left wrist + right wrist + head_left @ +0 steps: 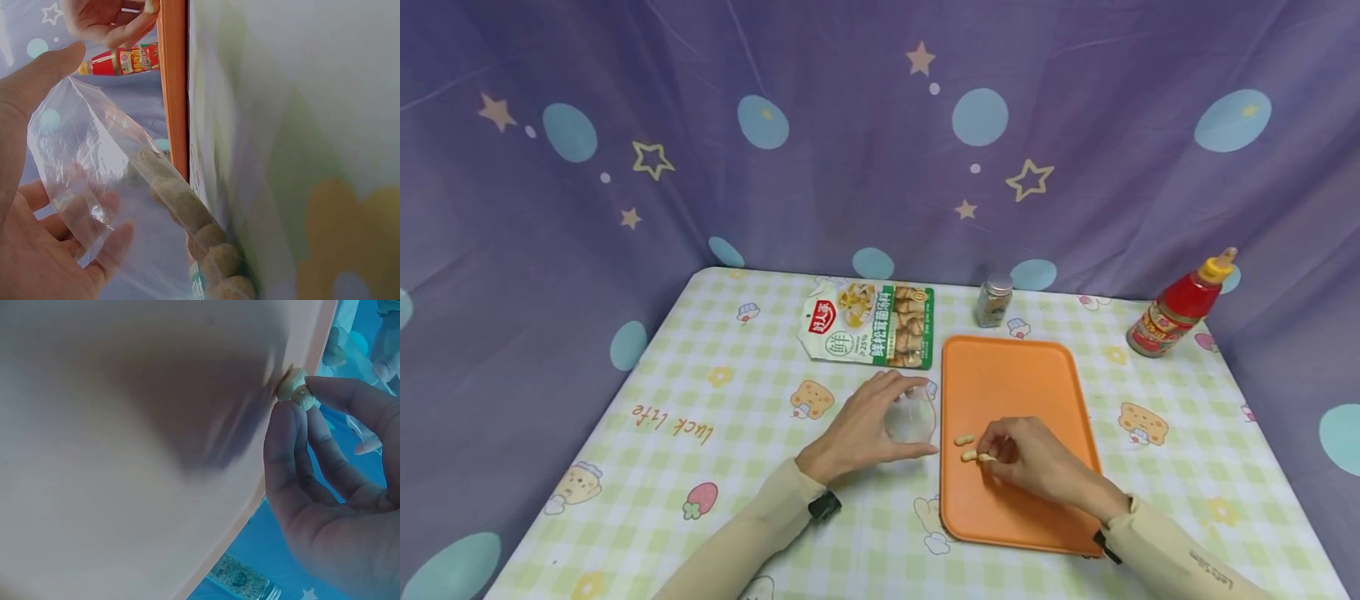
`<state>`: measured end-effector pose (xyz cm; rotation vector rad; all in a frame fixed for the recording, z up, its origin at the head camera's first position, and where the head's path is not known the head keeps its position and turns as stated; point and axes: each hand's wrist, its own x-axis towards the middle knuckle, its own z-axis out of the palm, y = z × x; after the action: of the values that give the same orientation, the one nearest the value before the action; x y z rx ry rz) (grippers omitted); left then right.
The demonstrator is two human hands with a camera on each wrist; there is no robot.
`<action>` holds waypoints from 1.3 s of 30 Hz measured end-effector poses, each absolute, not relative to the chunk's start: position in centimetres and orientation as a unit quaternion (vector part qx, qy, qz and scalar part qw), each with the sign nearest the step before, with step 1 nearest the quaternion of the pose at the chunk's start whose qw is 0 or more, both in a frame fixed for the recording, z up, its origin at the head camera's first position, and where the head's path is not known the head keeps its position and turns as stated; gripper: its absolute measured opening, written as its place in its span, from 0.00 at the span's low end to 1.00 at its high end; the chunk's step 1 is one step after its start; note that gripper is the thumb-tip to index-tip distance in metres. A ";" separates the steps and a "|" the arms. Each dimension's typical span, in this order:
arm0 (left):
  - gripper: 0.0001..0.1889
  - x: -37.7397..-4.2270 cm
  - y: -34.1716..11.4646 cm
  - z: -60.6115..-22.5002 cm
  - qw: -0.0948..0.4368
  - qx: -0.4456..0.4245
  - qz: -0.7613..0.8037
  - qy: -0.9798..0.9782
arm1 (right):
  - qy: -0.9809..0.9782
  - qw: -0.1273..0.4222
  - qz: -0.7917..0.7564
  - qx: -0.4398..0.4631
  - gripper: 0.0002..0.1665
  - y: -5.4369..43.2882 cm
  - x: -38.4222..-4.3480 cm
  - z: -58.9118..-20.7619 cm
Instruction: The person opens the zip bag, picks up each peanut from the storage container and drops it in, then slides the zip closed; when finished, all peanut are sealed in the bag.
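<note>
Tablecloth (pixel 647 467) says "luck life"; the right hand (pixel 1036 460) pinches a peanut (pixel 292 382)

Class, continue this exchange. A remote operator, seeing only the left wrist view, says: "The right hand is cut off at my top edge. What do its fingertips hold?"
Observer: A peanut, pinched in the right hand.
Operator: The orange tray shows me only its edge. What lies on it?
Observer: Loose peanuts, near its left side in the head view.
Operator: And straight past its far edge?
Observer: A small jar stands there on the cloth.
</note>
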<state>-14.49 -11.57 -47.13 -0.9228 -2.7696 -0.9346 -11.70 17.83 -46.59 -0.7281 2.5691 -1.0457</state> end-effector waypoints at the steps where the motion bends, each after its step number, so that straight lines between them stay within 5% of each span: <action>1: 0.45 -14.5 -11.6 -47.1 0.038 -0.300 -0.305 -0.903 | 0.888 0.132 -0.360 -0.252 0.11 17.8 -11.7 -46.6; 39: 0.45 -14.5 -11.6 -47.1 0.042 -0.308 -0.303 -0.901 | 0.850 0.066 -0.476 -0.213 0.07 11.0 -13.8 -43.7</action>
<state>-14.51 -11.59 -47.14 -0.9416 -2.7565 -0.9268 -13.79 11.01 -43.71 -0.6433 2.5648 -1.4363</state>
